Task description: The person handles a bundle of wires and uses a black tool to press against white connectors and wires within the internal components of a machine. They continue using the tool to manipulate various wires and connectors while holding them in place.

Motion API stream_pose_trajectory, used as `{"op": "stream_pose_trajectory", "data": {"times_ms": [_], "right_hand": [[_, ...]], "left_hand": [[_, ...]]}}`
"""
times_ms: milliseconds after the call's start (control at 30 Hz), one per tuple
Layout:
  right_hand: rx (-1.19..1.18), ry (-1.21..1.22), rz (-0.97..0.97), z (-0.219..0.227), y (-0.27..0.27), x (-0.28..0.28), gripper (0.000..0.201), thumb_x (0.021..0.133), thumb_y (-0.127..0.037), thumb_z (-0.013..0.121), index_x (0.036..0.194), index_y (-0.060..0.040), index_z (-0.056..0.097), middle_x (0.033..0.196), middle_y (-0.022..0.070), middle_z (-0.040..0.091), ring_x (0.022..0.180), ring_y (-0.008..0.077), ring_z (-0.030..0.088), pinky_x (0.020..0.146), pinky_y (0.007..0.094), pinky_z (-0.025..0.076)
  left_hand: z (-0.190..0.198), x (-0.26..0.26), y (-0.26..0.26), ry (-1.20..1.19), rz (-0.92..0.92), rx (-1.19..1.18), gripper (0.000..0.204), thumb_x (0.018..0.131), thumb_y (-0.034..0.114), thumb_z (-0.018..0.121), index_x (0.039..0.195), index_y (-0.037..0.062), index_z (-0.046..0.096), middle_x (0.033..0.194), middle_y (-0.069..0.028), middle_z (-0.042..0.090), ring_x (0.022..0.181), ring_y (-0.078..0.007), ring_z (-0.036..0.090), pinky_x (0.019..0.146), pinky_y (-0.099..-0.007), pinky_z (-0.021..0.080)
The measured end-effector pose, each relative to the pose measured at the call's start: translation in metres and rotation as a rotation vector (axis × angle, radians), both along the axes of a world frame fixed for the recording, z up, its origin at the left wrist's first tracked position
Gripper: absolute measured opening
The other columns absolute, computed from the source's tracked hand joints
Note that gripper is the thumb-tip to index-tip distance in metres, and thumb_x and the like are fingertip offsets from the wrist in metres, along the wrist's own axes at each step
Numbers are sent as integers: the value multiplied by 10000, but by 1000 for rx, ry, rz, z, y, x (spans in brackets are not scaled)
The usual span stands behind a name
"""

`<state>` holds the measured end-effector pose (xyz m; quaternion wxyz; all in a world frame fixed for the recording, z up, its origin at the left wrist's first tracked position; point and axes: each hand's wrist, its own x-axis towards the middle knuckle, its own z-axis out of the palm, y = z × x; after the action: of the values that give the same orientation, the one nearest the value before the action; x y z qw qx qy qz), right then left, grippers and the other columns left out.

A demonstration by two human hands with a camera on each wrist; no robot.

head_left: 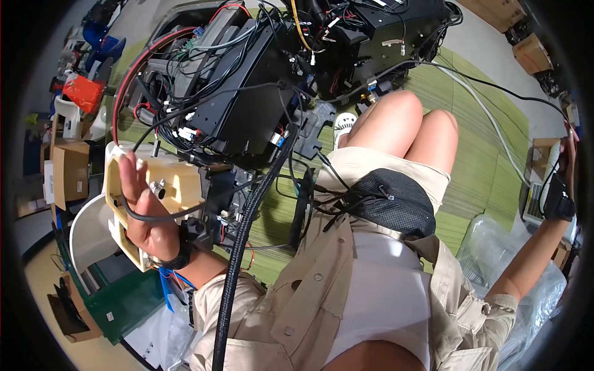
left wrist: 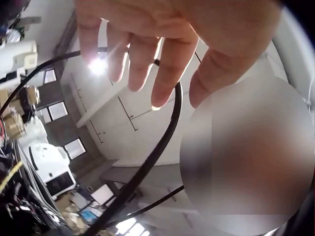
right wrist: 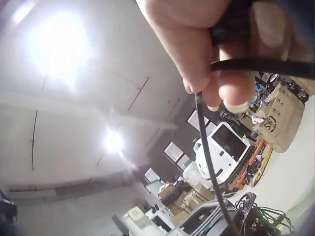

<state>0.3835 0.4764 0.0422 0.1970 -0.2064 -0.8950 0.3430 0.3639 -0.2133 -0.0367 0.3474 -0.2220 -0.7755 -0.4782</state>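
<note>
Left hand (head_left: 150,222), fingers spread, lies behind a black cable (left wrist: 147,164); right hand (right wrist: 192,39) pinches a cord (right wrist: 210,167); cream casing (head_left: 182,179) contains a metal fitting (head_left: 158,188).

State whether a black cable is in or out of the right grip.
In: the right wrist view shows the right grip pinching the black cable between thumb and fingers.

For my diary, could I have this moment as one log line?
left hand: straight-fingered, at cable loop | right hand: pinching thin cable | nearby: black box
</note>
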Motion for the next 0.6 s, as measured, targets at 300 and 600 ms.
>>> {"op": "stream_pose_trajectory", "data": {"times_ms": [300, 600], "right_hand": [[-31, -442, 404, -34, -35, -11, 275, 975, -163, 520, 1214, -66, 616, 746, -30, 541, 571, 27, 385, 500, 196, 287], [16, -360, 579, -56, -78, -20, 245, 939, -85, 557, 1157, 10, 613, 961, 52, 626, 733, 101, 523, 686, 240, 440]], "left_hand": [[11, 3, -12, 401, 260, -560, 935, 803, 668, 574, 1502, 153, 225, 1491, -262, 266, 1341, -491, 300, 1073, -606, 279], [17, -13, 22, 228, 15, -427, 1013, 756, 759, 542, 1501, 148, 231, 1500, -237, 270, 1290, -479, 390, 1077, -605, 250]]}}
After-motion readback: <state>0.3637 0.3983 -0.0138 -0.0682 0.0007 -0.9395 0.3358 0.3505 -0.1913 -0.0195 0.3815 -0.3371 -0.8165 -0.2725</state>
